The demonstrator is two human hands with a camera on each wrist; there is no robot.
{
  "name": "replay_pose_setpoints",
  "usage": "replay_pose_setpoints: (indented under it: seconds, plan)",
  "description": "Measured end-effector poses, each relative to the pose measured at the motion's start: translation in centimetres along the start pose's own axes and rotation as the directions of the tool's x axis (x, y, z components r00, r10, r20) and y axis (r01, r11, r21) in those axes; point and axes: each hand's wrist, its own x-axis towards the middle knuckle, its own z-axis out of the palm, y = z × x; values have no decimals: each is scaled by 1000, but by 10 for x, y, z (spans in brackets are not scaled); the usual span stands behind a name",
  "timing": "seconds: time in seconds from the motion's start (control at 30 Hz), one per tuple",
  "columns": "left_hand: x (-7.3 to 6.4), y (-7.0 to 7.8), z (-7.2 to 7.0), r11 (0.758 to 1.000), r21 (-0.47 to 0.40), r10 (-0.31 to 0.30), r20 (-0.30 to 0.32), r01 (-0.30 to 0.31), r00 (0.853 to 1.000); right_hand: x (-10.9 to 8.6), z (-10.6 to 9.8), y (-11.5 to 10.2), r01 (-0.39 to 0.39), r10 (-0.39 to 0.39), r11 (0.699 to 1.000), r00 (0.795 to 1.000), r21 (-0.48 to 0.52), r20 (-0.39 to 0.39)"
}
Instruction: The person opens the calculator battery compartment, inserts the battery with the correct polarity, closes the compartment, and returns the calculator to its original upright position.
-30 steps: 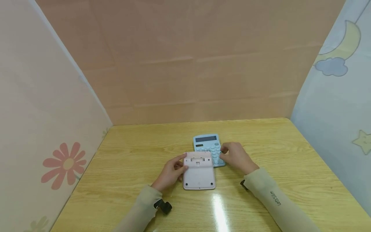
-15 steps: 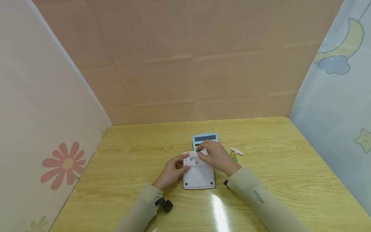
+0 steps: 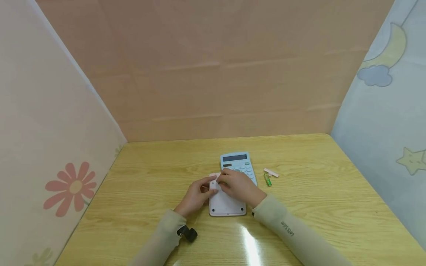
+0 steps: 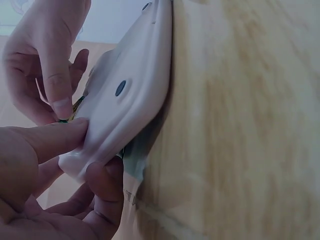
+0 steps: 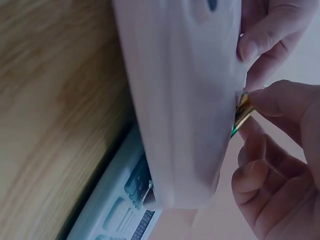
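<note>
A pale pink calculator (image 3: 227, 205) lies face down, its top end overlapping a light blue calculator (image 3: 235, 158) behind it. My left hand (image 3: 194, 195) grips the pink one by its left edge; the left wrist view shows the thumb on one face and fingers curled under the other. In my right hand (image 3: 242, 187), thumb and fingers pinch a small green and gold battery (image 5: 243, 114), one end down at the battery slot in the pink calculator's back. That hand covers most of the slot in the head view.
Another green battery (image 3: 267, 180) lies on the wooden table (image 3: 309, 177), right of the blue calculator. Just behind it is a narrow pink battery cover (image 3: 271, 172). Printed cloth walls (image 3: 213, 92) stand behind the table and along both sides.
My right hand has come left from the blue calculator's right edge to the pink calculator's slot, bringing a battery. The loose battery and cover now show on the table. My left hand stays put.
</note>
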Motion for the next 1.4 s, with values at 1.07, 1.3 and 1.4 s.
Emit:
replay_pose_setpoints:
  seconds: [1.07, 1.3, 1.4]
  plan:
    - [-5, -4, 7, 994, 95, 56, -76, -49, 996, -16, 18, -2, 2, -8, 972, 1000, -236, -24]
    - [-3, -4, 5, 994, 99, 45, -79, -37, 996, -19, 12, 0, -51, 47, 991, 998, -123, -31]
    - [-3, -2, 4, 995, 93, 42, -81, -35, 996, -19, 9, 2, -59, 55, 989, 998, -139, -38]
